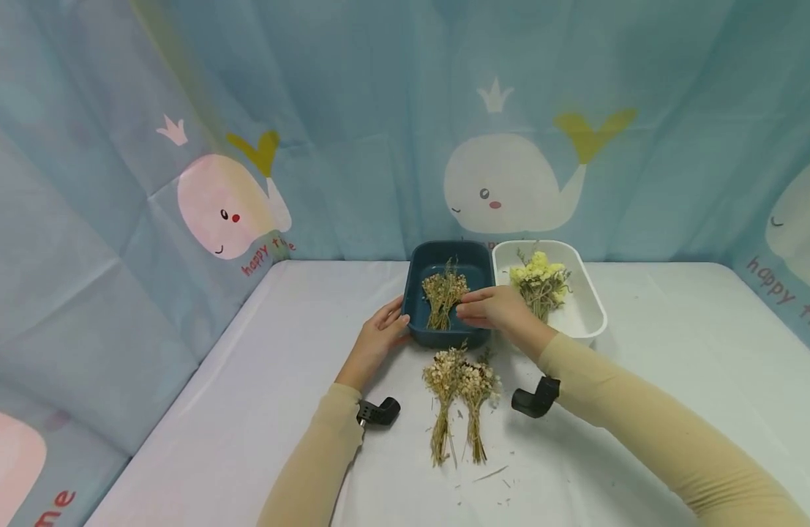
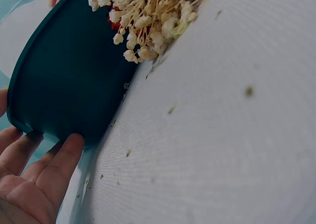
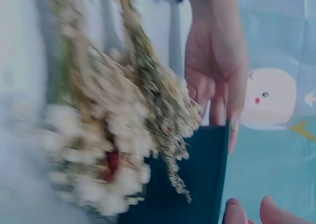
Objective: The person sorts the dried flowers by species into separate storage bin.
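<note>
A dark blue tray (image 1: 414, 293) holds dried flowers (image 1: 444, 289) with brownish heads. My left hand (image 1: 377, 338) rests against the tray's left side near its front corner. In the left wrist view, the left hand's fingers (image 2: 61, 167) lie extended along the outer wall. Over the tray's right side is my right hand (image 1: 500, 311), its fingers reaching toward the dried flowers without visibly gripping them. The right wrist view shows right fingertips (image 3: 237, 211) apart at the bottom edge. Two cream dried-flower bunches, left (image 1: 442, 399) and right (image 1: 475, 402), lie in front of the tray.
To the right stands a white tray (image 1: 592, 311) with yellow dried flowers (image 1: 538, 278), partly behind my right hand. Stem bits (image 1: 490, 473) are scattered on the white table (image 1: 668, 366). A whale-printed curtain (image 1: 372, 132) hangs behind.
</note>
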`<state>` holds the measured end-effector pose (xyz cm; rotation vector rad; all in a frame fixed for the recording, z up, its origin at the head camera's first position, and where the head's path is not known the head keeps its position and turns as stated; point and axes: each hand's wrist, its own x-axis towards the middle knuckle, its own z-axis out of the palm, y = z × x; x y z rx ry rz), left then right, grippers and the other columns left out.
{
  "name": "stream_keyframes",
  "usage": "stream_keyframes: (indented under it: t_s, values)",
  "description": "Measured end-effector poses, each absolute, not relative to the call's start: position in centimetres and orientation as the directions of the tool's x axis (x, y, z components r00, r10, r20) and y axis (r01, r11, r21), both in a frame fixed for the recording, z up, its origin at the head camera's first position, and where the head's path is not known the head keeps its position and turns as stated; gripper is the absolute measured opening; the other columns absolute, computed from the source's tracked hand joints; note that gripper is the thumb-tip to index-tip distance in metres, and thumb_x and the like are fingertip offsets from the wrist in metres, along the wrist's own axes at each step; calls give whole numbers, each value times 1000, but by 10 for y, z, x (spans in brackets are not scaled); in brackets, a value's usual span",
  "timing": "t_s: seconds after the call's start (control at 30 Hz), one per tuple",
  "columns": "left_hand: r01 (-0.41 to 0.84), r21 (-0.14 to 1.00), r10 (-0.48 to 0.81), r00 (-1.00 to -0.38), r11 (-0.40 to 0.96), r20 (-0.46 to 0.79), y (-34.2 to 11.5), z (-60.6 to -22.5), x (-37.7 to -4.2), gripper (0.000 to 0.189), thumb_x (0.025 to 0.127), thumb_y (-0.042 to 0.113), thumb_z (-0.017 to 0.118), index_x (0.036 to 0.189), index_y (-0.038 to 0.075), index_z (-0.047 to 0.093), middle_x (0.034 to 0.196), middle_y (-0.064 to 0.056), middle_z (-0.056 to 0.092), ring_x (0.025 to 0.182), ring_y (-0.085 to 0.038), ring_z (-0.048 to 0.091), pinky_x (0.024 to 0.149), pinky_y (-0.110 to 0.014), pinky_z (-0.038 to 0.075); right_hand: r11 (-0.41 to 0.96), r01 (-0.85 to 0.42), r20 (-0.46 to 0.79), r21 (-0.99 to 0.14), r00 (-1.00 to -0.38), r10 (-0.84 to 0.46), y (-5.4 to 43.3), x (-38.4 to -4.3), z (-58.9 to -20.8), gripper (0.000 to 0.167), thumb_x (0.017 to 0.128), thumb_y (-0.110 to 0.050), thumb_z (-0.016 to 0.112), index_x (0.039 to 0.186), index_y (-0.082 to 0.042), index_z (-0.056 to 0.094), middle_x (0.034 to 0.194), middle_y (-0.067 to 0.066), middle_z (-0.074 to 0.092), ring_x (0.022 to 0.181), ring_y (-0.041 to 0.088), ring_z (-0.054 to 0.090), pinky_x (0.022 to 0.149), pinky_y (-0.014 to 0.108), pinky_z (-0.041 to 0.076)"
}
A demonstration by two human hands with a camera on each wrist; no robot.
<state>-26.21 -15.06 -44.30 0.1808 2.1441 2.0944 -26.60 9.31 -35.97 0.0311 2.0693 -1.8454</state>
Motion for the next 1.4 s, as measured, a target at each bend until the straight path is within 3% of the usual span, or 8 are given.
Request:
stream_keyframes:
  t_s: [0.17,0.6,0.97,1.4]
  values:
    - [-20,1000,180,-983,22,-24,-149,-442,-263,55,104,21,55,155,18,37,160,-8,37,144,-25,44,113,-48,47,102,246,-265,-964,-926,-268,108,-243,-361,43,97,-7,64,136,8,55,122,19,70,91,6,72,97,31,59]
    - [-18,1000,185,-983,13,-20,-153,-439,-261,56,104,19,54,156,15,34,161,-11,35,145,-28,41,114,-48,46,100,235,-255,-967,-903,-345,127,-192,-367,49,93,-11,70,132,14,55,105,9,76,95,11,74,94,31,61]
    - [-27,1000,198,-980,10,-29,-153,-440,-261,57,104,20,54,157,16,33,162,-11,33,147,-29,38,115,-48,45,57,251,-253,-966,-886,-389,133,-170,-381,57,90,-11,73,134,18,50,109,12,75,94,11,74,93,30,60]
    - [-26,1000,192,-981,11,-28,-152,-441,-265,56,105,19,53,156,15,33,162,-12,33,146,-30,40,115,-50,45,145,288,-322,-947,-867,-381,134,-159,-389,50,87,-18,78,123,13,63,102,8,78,92,12,75,90,30,62]
